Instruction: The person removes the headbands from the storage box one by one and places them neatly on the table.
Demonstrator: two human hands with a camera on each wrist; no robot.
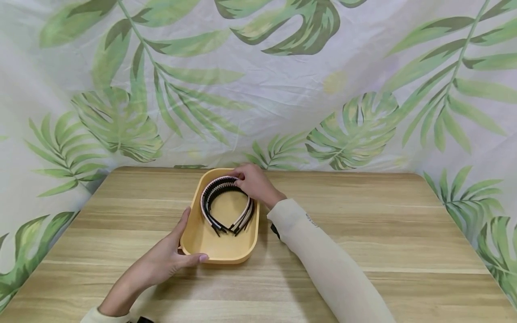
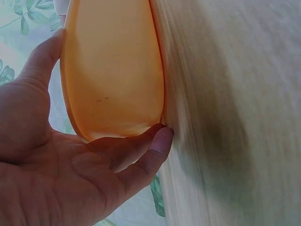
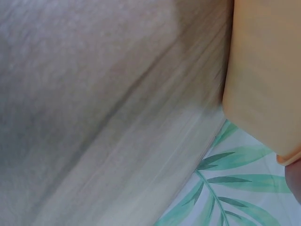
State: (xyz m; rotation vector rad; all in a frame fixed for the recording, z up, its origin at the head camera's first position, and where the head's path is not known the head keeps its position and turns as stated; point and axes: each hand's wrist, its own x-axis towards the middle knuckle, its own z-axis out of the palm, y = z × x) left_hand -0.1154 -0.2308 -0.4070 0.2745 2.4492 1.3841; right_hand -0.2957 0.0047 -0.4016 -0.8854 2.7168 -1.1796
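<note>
A yellow plastic bin (image 1: 220, 249) stands on the table, its long side running away from me. Several headbands (image 1: 205, 202), black and pale pink, lie nested inside it, with their ends toward me. My left hand (image 1: 167, 255) grips the bin's near left corner, thumb over the front rim and fingers along the left side. In the left wrist view that hand (image 2: 70, 165) wraps the bin's wall (image 2: 113, 70). My right hand (image 1: 256, 181) reaches over the far right rim and pinches the tops of the headbands; its fingertips are partly hidden. Only a sliver of it shows beside the bin in the right wrist view.
The wood-grain table (image 1: 363, 224) extends to both sides of the bin. A leaf-print cloth (image 1: 282, 89) hangs right behind its back edge, close to the bin's far end. My right sleeve (image 1: 323, 255) crosses over the table.
</note>
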